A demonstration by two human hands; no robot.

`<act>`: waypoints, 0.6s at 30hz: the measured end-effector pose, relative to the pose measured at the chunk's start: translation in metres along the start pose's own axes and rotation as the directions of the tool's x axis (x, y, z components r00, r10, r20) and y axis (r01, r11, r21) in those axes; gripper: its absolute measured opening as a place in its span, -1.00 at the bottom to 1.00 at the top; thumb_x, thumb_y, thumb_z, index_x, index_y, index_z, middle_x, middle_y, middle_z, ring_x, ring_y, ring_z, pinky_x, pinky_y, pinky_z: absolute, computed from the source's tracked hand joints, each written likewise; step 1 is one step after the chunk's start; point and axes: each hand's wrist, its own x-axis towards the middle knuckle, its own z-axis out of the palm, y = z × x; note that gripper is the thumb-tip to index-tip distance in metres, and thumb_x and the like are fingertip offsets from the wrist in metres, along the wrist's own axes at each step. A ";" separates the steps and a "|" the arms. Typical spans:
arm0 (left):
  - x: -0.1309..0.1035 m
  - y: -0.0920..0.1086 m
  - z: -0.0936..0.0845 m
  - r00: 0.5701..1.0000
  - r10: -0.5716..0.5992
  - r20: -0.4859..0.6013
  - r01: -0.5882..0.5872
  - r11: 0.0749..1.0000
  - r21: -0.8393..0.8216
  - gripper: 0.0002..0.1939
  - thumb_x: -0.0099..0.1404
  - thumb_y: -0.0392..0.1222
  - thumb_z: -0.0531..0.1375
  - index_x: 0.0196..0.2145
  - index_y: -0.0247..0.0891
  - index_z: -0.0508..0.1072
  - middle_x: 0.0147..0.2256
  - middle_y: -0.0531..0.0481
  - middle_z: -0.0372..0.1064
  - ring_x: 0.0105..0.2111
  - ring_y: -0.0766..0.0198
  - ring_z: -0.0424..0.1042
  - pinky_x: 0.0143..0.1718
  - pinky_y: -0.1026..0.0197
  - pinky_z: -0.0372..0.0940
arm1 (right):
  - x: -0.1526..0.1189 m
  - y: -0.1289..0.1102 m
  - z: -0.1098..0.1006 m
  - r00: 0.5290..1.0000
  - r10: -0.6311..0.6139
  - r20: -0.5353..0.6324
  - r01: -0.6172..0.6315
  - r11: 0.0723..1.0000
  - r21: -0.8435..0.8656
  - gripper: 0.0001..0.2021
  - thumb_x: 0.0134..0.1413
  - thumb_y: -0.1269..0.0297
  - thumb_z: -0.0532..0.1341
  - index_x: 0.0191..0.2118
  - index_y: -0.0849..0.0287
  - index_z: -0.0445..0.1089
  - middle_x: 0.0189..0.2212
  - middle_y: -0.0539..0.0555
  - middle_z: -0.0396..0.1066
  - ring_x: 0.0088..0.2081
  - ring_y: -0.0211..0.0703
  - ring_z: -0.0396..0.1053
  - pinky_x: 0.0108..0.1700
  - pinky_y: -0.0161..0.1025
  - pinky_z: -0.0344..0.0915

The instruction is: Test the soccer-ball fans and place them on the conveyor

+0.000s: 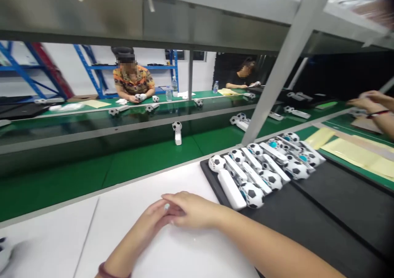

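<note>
Above the white tabletop (129, 204), my left hand (158, 214) and my right hand (193, 208) meet, fingers bent and touching one another. The right fingers curve over the left ones. A small pale spot shows between the fingers; whether it is a nail or a tiny held piece I cannot make out. Just right of the hands, a black foam tray (308, 216) bears rows of white devices (254, 194) with soccer-ball-patterned round heads and white handles. Another soccer-ball-patterned round part (3, 251) is cut off at the left edge.
Beyond the table runs a green conveyor belt (138, 159) with a ball-headed device (177, 132) on it. A slanted metal post (277, 73) and an overhead shelf (172, 21) stand close. Two people sit opposite; another person's hands (374, 101) work at right near yellow sheets (360, 153).
</note>
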 end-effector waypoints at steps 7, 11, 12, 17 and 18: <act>0.000 0.003 0.004 0.993 -0.030 -0.114 0.032 0.999 0.015 -0.59 0.02 0.01 0.28 -0.19 -0.24 0.45 -0.29 -0.10 0.42 -0.27 0.08 0.40 -0.07 -0.01 0.24 | 0.009 0.016 -0.019 0.979 0.204 -0.002 -0.201 0.965 0.168 -0.65 0.09 0.12 0.06 -0.03 0.10 0.31 -0.16 0.05 0.42 -0.13 -0.13 0.36 -0.12 -0.25 0.27; 0.003 0.004 -0.003 0.990 -0.072 -0.117 0.075 0.997 0.027 -0.57 0.00 0.04 0.29 -0.20 -0.24 0.46 -0.15 -0.14 0.42 -0.17 0.00 0.39 0.01 -0.05 0.21 | 0.008 0.011 -0.019 0.983 0.176 0.054 -0.179 0.982 0.053 -0.63 0.04 0.03 0.06 -0.09 0.10 0.33 -0.17 0.04 0.42 -0.17 -0.13 0.37 -0.19 -0.29 0.27; 0.005 0.002 -0.007 0.989 -0.094 -0.112 0.097 0.995 0.025 -0.55 -0.02 0.04 0.30 -0.19 -0.24 0.46 -0.14 -0.14 0.42 -0.14 -0.03 0.37 0.03 -0.06 0.21 | 0.008 0.011 -0.019 0.983 0.176 0.059 -0.179 0.983 0.037 -0.63 0.04 0.03 0.05 -0.09 0.09 0.32 -0.16 0.04 0.41 -0.17 -0.13 0.36 -0.19 -0.30 0.27; 0.019 -0.010 -0.028 0.964 -0.175 -0.200 0.172 0.985 -0.036 -0.48 -0.21 0.14 0.35 -0.30 -0.21 0.51 -0.22 -0.11 0.47 -0.16 -0.17 0.38 -0.03 -0.16 0.25 | 0.013 0.012 -0.022 0.985 0.153 0.086 -0.148 0.987 -0.063 -0.63 0.05 0.06 0.03 -0.05 0.07 0.27 -0.12 0.03 0.39 -0.14 -0.12 0.35 -0.20 -0.30 0.27; 0.020 -0.012 -0.029 0.960 -0.159 -0.229 0.155 0.987 -0.035 -0.48 -0.23 0.14 0.35 -0.31 -0.19 0.51 -0.24 -0.09 0.48 -0.15 -0.19 0.37 -0.03 -0.17 0.25 | 0.012 0.008 -0.022 0.984 0.149 0.095 -0.140 0.986 -0.094 -0.63 0.05 0.05 0.01 -0.06 0.09 0.27 -0.12 0.04 0.39 -0.15 -0.10 0.35 -0.21 -0.29 0.28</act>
